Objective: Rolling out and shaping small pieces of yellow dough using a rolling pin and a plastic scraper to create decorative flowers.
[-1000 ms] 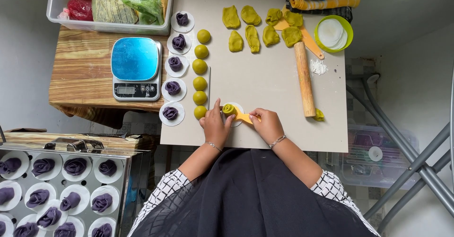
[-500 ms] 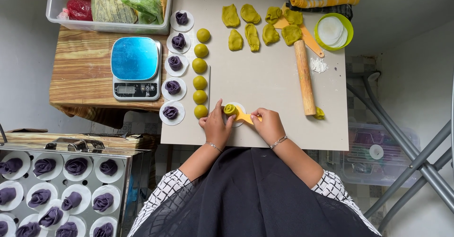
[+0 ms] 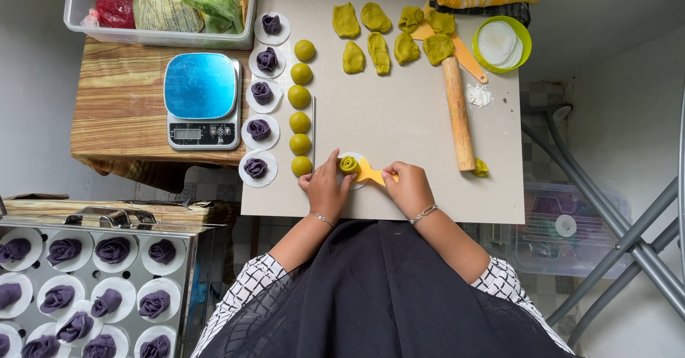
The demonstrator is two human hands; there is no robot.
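Observation:
A green dough rose (image 3: pixel 349 164) sits on a white paper round (image 3: pixel 344 158) near the front of the beige work mat (image 3: pixel 399 108). My left hand (image 3: pixel 325 190) cups the rose from the left, fingertips touching it. My right hand (image 3: pixel 409 187) grips an orange scraper (image 3: pixel 371 174) whose blade lies under or against the rose. To the left stands a column of several green dough balls (image 3: pixel 300 124) and a column of purple dough roses (image 3: pixel 258 129) on paper rounds.
Flattened green dough pieces (image 3: pixel 378 44) lie at the mat's far side beside a wooden rolling pin (image 3: pixel 458 112), a second orange scraper (image 3: pixel 471 58) and a green bowl (image 3: pixel 503 42). A blue scale (image 3: pixel 201 101) is at left. A steamer tray (image 3: pixel 93 286) holds purple roses.
Both hands stay at the green rose with only slight finger shifts; the scraper remains at its base.

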